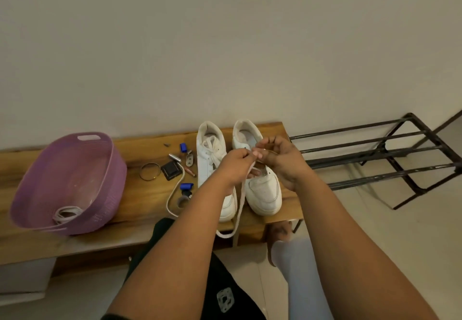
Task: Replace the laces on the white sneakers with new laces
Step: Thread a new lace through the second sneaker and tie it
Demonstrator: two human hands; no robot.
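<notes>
Two white sneakers stand side by side on a wooden bench (140, 194), toes toward me. The left sneaker (210, 164) is laced with a bow. Above the right sneaker (263, 189) my left hand (236, 163) pinches a white lace (238, 209) that hangs down over the bench's front edge. My right hand (280, 159) sits beside it with its fingers curled, pinching the same lace near its end. Part of the right sneaker's eyelet area is hidden by my hands.
A purple plastic basket (105, 169) with coiled white laces (67, 213) sits on the bench's left. Small items lie between basket and shoes: blue clips (186, 186), a ring (149, 171), a dark square piece, another lace (175, 194). A black metal rack (390, 154) stands to the right.
</notes>
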